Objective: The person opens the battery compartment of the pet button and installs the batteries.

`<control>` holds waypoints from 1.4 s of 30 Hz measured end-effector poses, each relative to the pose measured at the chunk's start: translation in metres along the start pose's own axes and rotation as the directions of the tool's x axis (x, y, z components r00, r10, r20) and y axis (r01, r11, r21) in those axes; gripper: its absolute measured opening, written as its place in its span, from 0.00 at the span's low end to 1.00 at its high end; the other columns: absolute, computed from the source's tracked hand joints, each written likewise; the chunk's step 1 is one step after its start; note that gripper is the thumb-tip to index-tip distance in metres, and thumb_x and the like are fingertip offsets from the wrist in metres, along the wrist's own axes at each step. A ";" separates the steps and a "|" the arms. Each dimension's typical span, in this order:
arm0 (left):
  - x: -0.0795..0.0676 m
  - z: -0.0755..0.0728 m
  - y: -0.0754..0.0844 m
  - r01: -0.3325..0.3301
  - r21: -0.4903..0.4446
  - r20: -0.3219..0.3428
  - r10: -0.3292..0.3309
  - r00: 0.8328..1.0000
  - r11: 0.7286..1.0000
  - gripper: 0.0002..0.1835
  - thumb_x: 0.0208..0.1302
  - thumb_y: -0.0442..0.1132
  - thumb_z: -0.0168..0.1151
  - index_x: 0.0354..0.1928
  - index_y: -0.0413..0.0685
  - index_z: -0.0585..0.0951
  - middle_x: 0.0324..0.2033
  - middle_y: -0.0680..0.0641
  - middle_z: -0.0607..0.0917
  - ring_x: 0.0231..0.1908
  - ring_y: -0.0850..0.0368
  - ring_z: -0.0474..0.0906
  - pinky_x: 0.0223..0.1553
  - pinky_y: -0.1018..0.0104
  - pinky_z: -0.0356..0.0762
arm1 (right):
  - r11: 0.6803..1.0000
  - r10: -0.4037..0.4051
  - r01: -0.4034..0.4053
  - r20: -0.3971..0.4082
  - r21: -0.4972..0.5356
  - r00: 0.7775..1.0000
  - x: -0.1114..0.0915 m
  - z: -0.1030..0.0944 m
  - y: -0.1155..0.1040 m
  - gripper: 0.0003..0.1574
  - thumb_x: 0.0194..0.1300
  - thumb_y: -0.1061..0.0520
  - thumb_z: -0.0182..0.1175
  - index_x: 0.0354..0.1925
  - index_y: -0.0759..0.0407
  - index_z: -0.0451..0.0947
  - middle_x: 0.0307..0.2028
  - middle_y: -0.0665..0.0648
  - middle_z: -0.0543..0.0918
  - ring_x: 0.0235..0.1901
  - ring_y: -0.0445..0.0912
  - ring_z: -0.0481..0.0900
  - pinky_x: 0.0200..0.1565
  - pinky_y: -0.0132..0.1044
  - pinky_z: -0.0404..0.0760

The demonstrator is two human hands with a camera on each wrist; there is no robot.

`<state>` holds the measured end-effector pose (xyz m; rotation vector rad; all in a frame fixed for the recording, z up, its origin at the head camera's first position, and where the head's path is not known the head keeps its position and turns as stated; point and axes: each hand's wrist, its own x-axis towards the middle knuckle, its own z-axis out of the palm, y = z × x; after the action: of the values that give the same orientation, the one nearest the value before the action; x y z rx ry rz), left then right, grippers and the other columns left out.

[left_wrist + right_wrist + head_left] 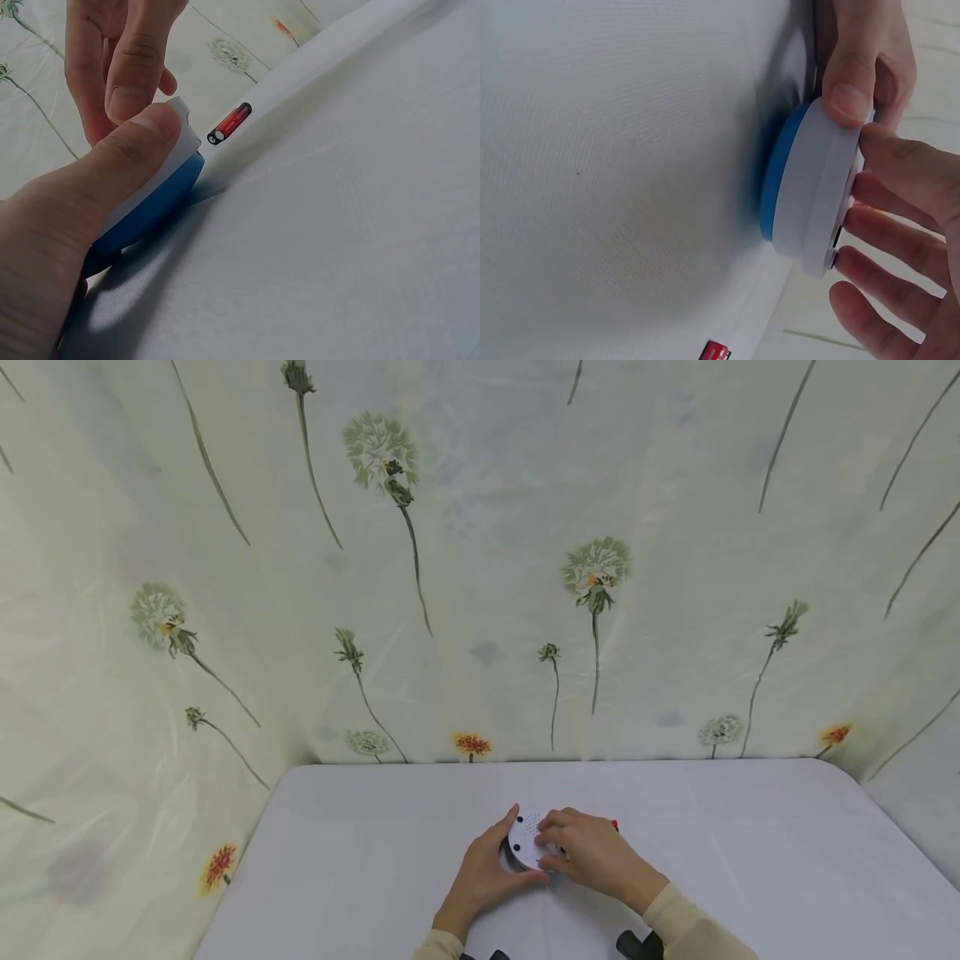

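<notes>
Left hand (483, 874) grips the round device (528, 855); right hand (598, 853) touches it.

The white worktop (337, 835) has rounded far corners. A pale floral backdrop (487, 577), slightly shiny, rises behind its far edge and extends past its left and right edges. Printed dandelion heads on long stems are scattered across it: the largest (380, 450) sits high above the left part of the far edge, another (597, 564) right of the middle. Just above that edge are two small pale puffs (367, 742) and an orange-red flower (472, 744); similar blooms appear near the far right corner (835, 734) and beside the left edge (218, 867).
</notes>
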<state>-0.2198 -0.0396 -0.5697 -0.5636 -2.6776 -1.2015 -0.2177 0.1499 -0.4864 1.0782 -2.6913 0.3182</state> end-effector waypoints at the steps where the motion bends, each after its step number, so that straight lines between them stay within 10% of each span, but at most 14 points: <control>1: 0.000 0.000 0.000 0.001 0.000 0.001 -0.001 1.000 1.000 0.54 0.34 0.72 0.59 0.66 0.59 0.55 0.61 0.55 0.66 0.60 0.59 0.65 0.57 0.61 0.68 | 1.000 0.000 0.000 -0.001 0.002 1.000 0.000 0.000 0.000 0.16 0.46 0.43 0.65 0.35 0.47 0.82 0.40 0.44 0.79 0.41 0.39 0.76 0.39 0.36 0.79; 42: -0.001 -0.002 0.003 0.023 0.003 0.007 -0.023 1.000 1.000 0.53 0.35 0.72 0.59 0.66 0.62 0.55 0.60 0.55 0.68 0.59 0.59 0.67 0.56 0.60 0.69 | 0.958 -0.136 0.141 0.038 -0.251 0.990 0.011 -0.003 -0.007 0.11 0.47 0.46 0.64 0.28 0.50 0.80 0.29 0.47 0.79 0.25 0.40 0.77 0.21 0.32 0.74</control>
<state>-0.2182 -0.0394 -0.5669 -0.5389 -2.6991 -1.2031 -0.2205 0.1385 -0.4796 1.1863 -2.5668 -0.0608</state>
